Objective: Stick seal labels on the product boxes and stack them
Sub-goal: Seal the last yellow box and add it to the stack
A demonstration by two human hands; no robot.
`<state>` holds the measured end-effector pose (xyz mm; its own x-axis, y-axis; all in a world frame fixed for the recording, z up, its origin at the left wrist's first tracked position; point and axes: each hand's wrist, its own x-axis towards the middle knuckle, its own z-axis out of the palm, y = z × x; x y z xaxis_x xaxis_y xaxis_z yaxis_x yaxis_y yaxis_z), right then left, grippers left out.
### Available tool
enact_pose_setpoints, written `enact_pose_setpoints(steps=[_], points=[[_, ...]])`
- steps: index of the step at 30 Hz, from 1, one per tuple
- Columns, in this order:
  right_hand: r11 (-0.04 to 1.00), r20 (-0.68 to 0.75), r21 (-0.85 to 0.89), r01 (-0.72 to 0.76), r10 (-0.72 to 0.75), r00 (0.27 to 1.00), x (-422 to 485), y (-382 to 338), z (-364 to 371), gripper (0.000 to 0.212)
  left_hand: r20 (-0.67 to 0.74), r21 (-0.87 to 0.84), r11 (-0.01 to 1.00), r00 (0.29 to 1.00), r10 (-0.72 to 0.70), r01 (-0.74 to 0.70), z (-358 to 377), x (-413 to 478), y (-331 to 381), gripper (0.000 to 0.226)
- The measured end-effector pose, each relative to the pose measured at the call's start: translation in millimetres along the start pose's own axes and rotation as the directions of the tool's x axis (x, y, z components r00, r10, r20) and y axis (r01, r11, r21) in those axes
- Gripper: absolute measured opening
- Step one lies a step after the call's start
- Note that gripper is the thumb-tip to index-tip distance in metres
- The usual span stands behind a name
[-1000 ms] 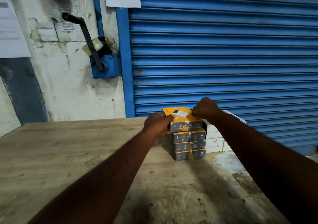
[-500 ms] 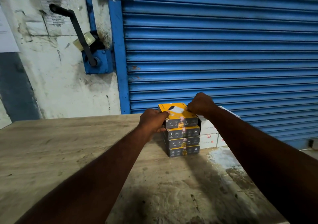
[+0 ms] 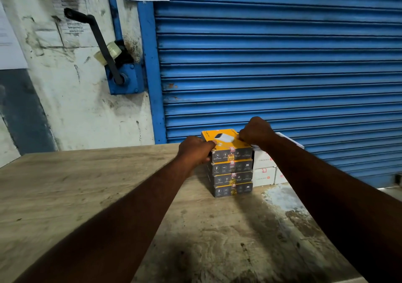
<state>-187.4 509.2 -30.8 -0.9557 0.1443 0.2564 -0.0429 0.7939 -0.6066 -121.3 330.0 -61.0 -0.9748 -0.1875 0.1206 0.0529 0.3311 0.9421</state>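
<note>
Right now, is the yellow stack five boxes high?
No, the stack shows four boxes, counting the top box that the left hand and right hand grip.

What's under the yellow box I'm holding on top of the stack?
Beneath the top box sit three more boxes, stacked, the lowest on the wooden table. Only their dark front sides show; their top faces are covered.

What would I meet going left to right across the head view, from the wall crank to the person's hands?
Crank handle → left hand → top yellow box → right hand. The white boxes overlap the right hand, so they are left out.
</note>
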Motion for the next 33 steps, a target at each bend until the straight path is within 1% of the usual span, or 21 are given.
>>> enact_pose_setpoints(steps=[4, 7, 13, 18, 22, 24, 28, 33], points=[[1.0, -0.004, 0.021, -0.006, 0.006, 1.0, -2.5, 0.3, -0.6, 0.03, 0.008, 0.058, 0.998, 1.0, 0.024, -0.025, -2.2, -1.4, 4.9, 0.021], [1.0, -0.015, 0.029, -0.005, 0.005, 1.0, -5.5, 0.1, -1.3, 0.03, 0.011, 0.055, 0.998, 1.0, 0.025, -0.026, -2.0, -2.6, 7.7, 0.017], [0.997, -0.017, 0.072, -0.022, 0.023, 1.0, -9.7, -1.1, 0.5, 0.032, 0.005, -0.028, 1.0, 1.0, 0.002, -0.002, 1.3, -4.4, 6.4, 0.011], [0.993, -0.033, 0.109, -0.041, 0.045, 0.998, -11.4, -3.9, -1.6, 0.03, -0.018, -0.122, 0.991, 0.998, -0.054, 0.052, 3.6, -4.5, 5.8, 0.016], [0.991, -0.028, 0.127, -0.051, 0.055, 0.998, -11.0, -2.9, -6.8, 0.031, -0.02, -0.153, 0.985, 0.997, -0.077, 0.073, 5.3, -4.8, 7.3, 0.013], [0.992, -0.02, 0.119, -0.049, 0.052, 0.998, -10.6, -0.7, -6.0, 0.031, -0.024, -0.143, 0.988, 0.998, -0.066, 0.062, 6.0, -4.0, 5.4, 0.015], [0.988, -0.03, 0.132, -0.076, 0.081, 0.996, -11.8, 2.4, -1.0, 0.025, -0.045, -0.084, 0.996, 0.999, -0.027, 0.023, 8.3, -5.0, 1.3, 0.019], [0.993, -0.045, 0.103, -0.064, 0.069, 0.997, -13.3, 3.2, -0.6, 0.031, -0.077, -0.047, 0.998, 0.997, 0.031, -0.035, 10.9, -9.1, 0.5, 0.015]])
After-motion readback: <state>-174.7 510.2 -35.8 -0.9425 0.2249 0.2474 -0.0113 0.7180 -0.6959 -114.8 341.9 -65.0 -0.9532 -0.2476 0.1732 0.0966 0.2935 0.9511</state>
